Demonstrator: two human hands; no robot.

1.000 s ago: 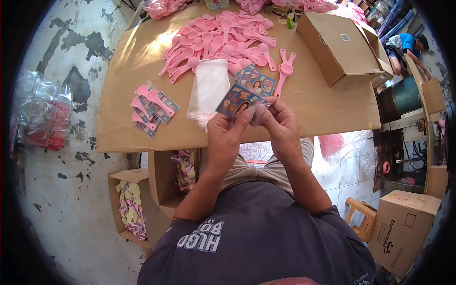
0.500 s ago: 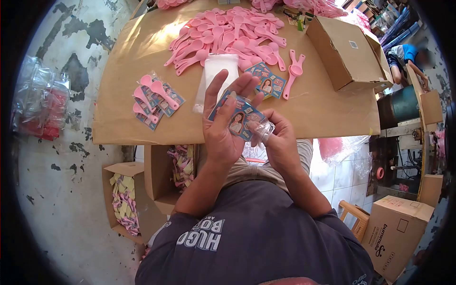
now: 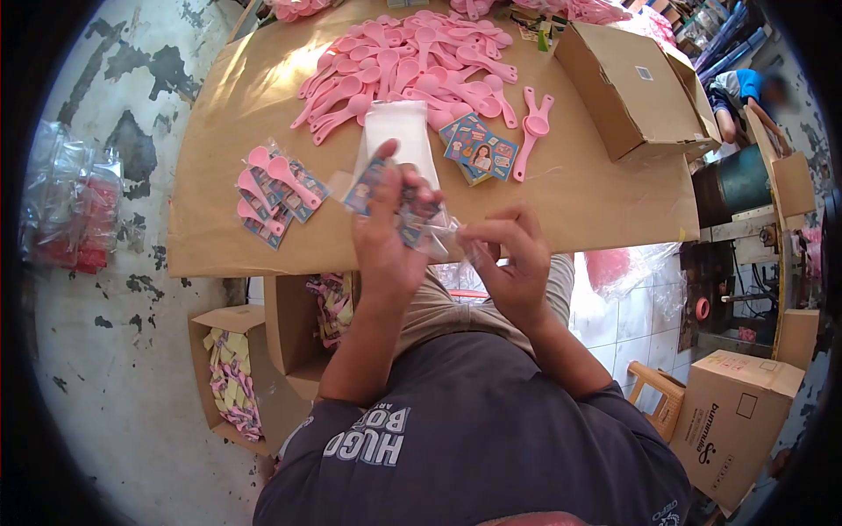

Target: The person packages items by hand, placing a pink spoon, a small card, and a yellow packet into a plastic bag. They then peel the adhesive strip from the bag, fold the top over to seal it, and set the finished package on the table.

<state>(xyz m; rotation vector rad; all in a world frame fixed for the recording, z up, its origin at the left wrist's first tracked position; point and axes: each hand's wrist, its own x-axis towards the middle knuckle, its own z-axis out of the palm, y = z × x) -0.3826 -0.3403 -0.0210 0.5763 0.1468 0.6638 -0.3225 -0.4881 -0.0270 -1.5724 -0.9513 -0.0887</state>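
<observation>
My left hand (image 3: pixel 388 230) grips a printed colourful card (image 3: pixel 367 186) that sits inside a clear plastic bag (image 3: pixel 436 235), just above the near edge of the cardboard-covered table (image 3: pixel 579 193). My right hand (image 3: pixel 509 259) pinches the bag's open end on the right. A stack of clear bags (image 3: pixel 399 133) lies on the table just beyond my hands. More printed cards (image 3: pixel 477 149) lie next to a large heap of pink plastic spoons (image 3: pixel 412 66). Finished packs of spoon and card (image 3: pixel 274 195) lie at the left.
An open cardboard box (image 3: pixel 627 83) stands at the table's right. Cartons with coloured paper strips (image 3: pixel 230 377) sit under the table at the left. Plastic bags (image 3: pixel 70 210) lie on the floor far left. Another person in blue (image 3: pixel 741 92) crouches at the far right.
My left hand turned from palm-up to gripping the card, and the card has slid leftward into the clear bag. My right hand shifted from the card to the bag's mouth.
</observation>
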